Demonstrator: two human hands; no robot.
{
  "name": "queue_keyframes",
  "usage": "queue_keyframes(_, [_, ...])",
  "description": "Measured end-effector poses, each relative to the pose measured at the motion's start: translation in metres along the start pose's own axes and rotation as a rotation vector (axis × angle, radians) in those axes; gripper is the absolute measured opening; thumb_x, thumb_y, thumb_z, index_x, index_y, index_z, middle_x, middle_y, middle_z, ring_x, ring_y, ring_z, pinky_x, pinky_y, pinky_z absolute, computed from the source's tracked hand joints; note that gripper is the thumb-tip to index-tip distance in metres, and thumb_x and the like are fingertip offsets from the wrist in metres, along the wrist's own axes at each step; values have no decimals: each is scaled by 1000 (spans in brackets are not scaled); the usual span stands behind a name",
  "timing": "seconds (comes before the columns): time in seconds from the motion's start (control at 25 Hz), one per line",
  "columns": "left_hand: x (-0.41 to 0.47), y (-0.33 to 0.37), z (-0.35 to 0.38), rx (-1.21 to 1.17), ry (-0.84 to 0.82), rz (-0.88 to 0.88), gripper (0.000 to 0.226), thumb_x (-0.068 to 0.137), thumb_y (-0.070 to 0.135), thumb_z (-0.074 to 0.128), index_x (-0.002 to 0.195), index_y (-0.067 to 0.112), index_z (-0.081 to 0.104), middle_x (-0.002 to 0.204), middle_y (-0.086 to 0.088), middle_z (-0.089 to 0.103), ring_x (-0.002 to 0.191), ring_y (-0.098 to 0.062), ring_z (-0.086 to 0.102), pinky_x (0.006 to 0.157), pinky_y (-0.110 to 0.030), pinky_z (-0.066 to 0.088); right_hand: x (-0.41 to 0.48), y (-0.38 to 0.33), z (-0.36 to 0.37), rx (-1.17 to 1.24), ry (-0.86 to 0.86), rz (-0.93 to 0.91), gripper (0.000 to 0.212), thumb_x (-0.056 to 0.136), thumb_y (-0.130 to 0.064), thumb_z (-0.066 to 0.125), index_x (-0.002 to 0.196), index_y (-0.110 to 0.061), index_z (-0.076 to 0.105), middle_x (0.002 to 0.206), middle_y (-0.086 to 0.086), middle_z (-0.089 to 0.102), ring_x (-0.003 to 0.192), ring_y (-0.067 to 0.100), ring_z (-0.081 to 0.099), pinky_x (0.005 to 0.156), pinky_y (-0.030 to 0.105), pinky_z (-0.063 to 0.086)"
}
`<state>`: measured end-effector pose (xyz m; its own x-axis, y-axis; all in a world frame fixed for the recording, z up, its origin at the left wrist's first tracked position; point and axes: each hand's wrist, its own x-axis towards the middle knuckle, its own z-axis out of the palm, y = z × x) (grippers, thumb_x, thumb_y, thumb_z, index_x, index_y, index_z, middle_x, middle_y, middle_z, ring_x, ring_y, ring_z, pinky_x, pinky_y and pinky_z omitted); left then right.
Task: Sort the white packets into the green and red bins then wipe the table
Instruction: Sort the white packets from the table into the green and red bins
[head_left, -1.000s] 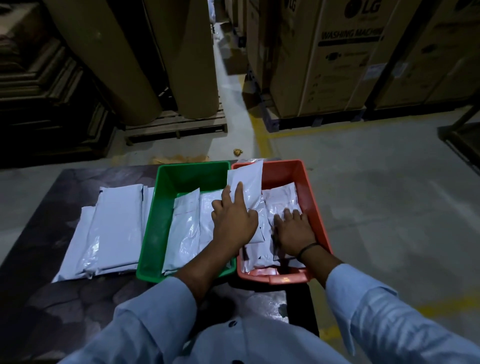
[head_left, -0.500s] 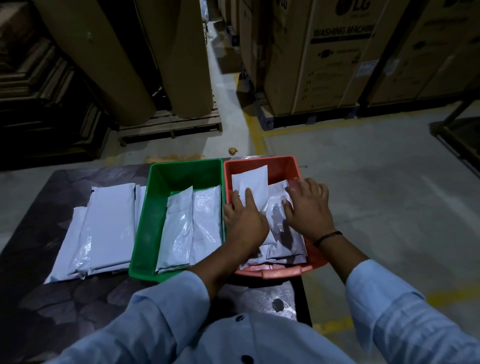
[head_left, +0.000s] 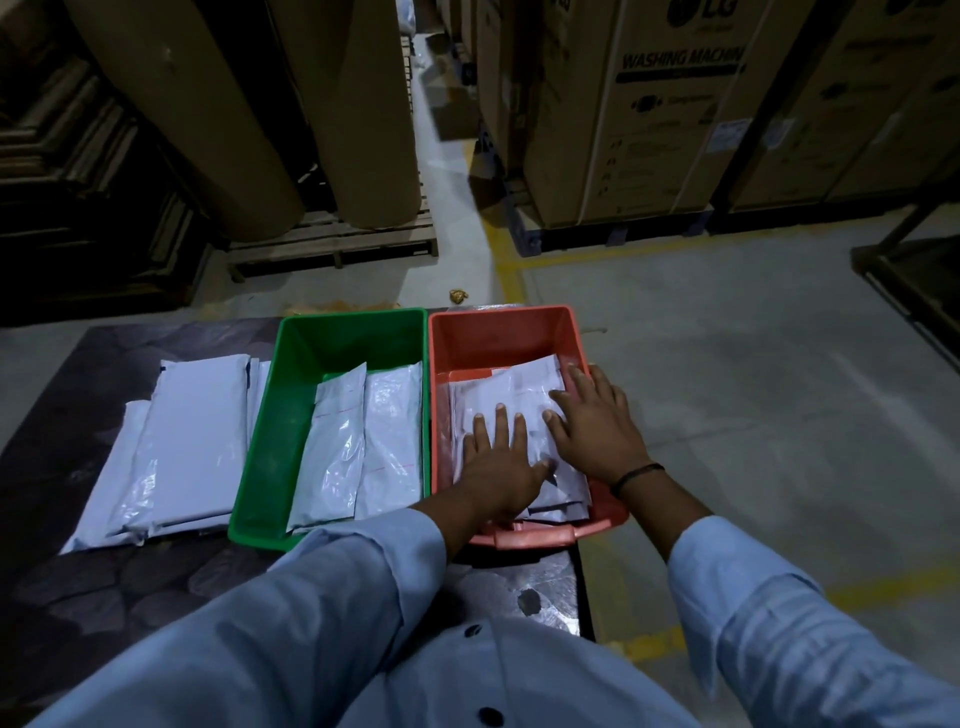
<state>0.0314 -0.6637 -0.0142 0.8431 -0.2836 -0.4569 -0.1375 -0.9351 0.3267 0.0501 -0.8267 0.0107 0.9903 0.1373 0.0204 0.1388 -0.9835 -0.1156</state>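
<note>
- At the counter's (head_left: 93, 587) left side I see a stack of white packets (head_left: 182, 447) lying flat, overlapping, just beside the green bin's left wall.
- The green bin (head_left: 270, 415) sits mid-counter against the far edge; two white packets in it (head_left: 363, 447) lie side by side lengthwise, toward its right wall.
- The red bin (head_left: 498, 332) touches the green one on its right, at the counter's right edge, its near rim overhanging the corner a little.
- My left hand (head_left: 501, 467) lies palm-down on the packets in the red bin (head_left: 498, 395), grip released, fingers spread flat, grasping nothing.
- My right hand (head_left: 597, 431) rests just beside it on the same pile, near the bin's right wall, grip likewise released and flat; a dark band (head_left: 636, 473) circles that wrist.
</note>
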Motion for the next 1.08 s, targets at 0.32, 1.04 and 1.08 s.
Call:
queue_keyframes(0.32, [18,-11,7,-83,-13,-85,96,92,81,13,161,20,-15,166,-6,-28,151,-38,-27,124,-54,-10,-1,1,4,-12,39,-19,41,99,-44,43,126,-21,62,155,14,39,146,39,26,108,51,34])
queue_keyframes(1.04, [-34,-35,-74,-494,582,95,49,101,22,51,150,20,46,151,-1,53,138,-20,49,113,-30,37,10,-21,-1,119,165,8,48,95,-36,49,135,-12,58,155,20,39,145,44,29,115,55,30])
queue_keyframes(1.08, [-44,-44,-78,-484,634,95,47,100,21,51,147,21,49,148,0,56,135,-18,51,110,-28,38,12,-31,-2,146,191,-4,48,94,-36,48,134,-11,59,153,21,41,145,44,30,115,56,31])
